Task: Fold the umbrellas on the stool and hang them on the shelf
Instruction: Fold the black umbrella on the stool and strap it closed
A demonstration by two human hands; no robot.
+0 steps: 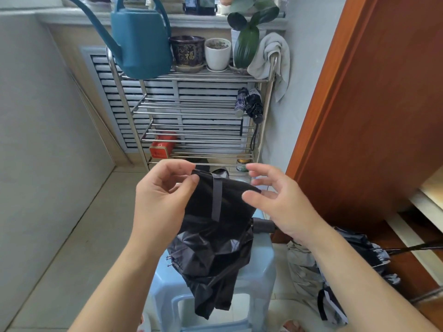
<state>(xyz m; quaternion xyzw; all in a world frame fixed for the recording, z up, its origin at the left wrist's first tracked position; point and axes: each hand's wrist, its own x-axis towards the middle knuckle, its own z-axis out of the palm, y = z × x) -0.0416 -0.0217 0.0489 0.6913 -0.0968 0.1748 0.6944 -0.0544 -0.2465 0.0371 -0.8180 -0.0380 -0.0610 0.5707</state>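
Black floppy cloth umbrella (215, 240) on pale blue plastic stool (261, 267): pinched by left hand (163, 188); right hand (275, 202) loose, empty. Best: smooth folds flat, wrap grey strap (217, 200) snugly.

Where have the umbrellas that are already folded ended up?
In the head view, two folded umbrellas hang at the right end of the metal shelf, under the white towel.

A gold character 福 stands on the dark glazed flowerpot (187, 52) at the back edge of the metal shelf's (191, 76) top tier. The red tin's (162, 146) label is too blurred to read.
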